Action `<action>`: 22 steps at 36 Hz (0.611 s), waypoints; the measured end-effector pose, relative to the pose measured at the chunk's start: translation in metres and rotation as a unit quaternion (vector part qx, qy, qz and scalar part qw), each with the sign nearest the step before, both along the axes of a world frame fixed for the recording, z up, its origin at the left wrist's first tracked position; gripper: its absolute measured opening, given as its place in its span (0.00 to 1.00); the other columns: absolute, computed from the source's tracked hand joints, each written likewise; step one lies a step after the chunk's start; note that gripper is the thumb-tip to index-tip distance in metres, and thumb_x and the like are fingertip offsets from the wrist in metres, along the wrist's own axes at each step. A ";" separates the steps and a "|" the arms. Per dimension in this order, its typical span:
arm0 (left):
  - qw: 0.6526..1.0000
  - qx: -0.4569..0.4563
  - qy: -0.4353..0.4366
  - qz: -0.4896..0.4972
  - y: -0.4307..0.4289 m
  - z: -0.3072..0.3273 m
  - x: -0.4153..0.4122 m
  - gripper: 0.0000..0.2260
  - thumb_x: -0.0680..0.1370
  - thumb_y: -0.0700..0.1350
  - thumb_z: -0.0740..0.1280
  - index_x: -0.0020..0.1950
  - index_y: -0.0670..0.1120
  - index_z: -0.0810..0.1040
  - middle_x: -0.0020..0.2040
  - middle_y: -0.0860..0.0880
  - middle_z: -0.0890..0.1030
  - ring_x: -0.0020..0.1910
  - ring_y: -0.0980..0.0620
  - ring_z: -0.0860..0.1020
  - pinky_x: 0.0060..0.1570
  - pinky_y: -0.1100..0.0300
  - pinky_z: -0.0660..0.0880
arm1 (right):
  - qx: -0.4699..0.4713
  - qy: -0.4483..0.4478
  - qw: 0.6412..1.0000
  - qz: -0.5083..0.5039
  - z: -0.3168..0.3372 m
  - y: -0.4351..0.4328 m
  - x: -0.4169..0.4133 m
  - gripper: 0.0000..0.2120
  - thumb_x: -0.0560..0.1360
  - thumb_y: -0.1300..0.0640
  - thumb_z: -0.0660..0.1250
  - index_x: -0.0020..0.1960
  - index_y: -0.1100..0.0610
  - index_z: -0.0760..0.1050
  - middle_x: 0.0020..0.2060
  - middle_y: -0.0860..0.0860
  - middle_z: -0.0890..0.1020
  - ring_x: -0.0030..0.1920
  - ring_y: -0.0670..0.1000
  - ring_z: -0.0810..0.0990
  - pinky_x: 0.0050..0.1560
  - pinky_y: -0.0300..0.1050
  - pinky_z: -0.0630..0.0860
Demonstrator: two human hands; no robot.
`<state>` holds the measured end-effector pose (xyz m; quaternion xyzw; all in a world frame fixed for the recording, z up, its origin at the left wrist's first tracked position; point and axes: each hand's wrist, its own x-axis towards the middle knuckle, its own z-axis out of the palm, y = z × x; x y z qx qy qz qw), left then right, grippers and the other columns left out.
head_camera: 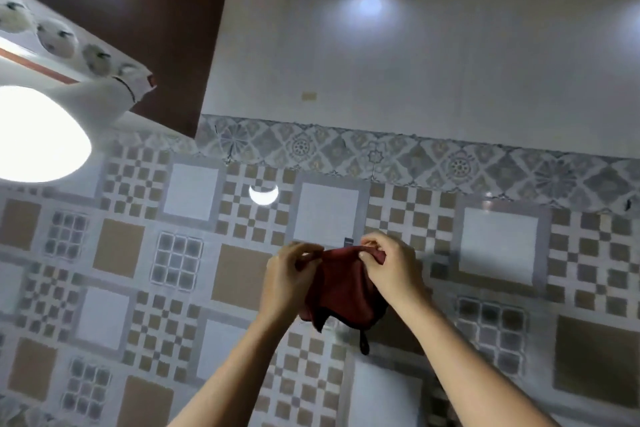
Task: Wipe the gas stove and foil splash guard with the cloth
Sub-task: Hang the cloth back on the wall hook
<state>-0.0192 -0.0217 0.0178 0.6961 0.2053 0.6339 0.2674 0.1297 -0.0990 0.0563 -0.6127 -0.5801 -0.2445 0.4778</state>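
Cloth (pixel 343 291) in left grip (pixel 291 282), right grip (pixel 389 267)

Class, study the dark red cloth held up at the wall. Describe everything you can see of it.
The cloth is dark red, plain, soft-looking fabric. It hangs limp and bunched before the tiled wall, its top edge stretched between the left hand and right hand, which pinch it at each end. That edge sits just under a small hook on the wall; contact cannot be told. The lower edge droops in uneven folds, with a small dark tab dangling below.
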 end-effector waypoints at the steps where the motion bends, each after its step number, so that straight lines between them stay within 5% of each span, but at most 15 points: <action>1: 1.000 0.006 -0.001 0.013 0.007 0.004 0.006 0.09 0.73 0.38 0.67 0.47 0.51 0.83 0.44 0.57 0.81 0.45 0.59 0.79 0.46 0.64 0.76 | 0.010 -0.006 1.000 -0.008 0.005 0.009 0.002 0.07 0.72 0.62 0.68 0.49 0.55 0.79 0.44 0.49 0.81 0.44 0.48 0.78 0.44 0.35 0.71; 7: 0.996 0.043 -0.007 0.079 0.036 0.021 0.037 0.10 0.73 0.37 0.65 0.49 0.48 0.82 0.49 0.52 0.81 0.48 0.52 0.78 0.48 0.54 0.77 | 0.051 -0.108 0.990 -0.073 0.017 0.046 0.014 0.03 0.73 0.64 0.66 0.45 0.59 0.78 0.45 0.52 0.77 0.42 0.52 0.77 0.35 0.42 0.71; 13: 0.999 -0.013 -0.039 0.029 0.053 0.011 0.058 0.11 0.73 0.37 0.64 0.46 0.50 0.82 0.49 0.51 0.81 0.47 0.54 0.79 0.49 0.57 0.77 | 0.093 -0.151 0.981 -0.076 -0.004 0.058 0.027 0.06 0.70 0.69 0.67 0.40 0.60 0.80 0.40 0.53 0.76 0.35 0.54 0.77 0.27 0.42 0.73; 19: 0.996 -0.048 -0.063 -0.035 0.056 -0.007 0.059 0.07 0.73 0.37 0.68 0.46 0.46 0.83 0.43 0.51 0.82 0.44 0.57 0.80 0.44 0.69 0.75 | 0.088 -0.133 0.985 -0.058 -0.034 0.053 0.036 0.05 0.72 0.65 0.69 0.46 0.60 0.81 0.41 0.53 0.76 0.36 0.54 0.77 0.28 0.43 0.74; 22: 0.994 -0.059 -0.066 -0.059 0.055 -0.016 0.058 0.06 0.72 0.38 0.71 0.47 0.46 0.83 0.42 0.52 0.83 0.44 0.58 0.80 0.45 0.67 0.76 | 0.086 -0.125 0.988 -0.037 -0.044 0.052 0.037 0.06 0.72 0.64 0.68 0.48 0.62 0.81 0.39 0.54 0.76 0.35 0.53 0.76 0.29 0.48 0.77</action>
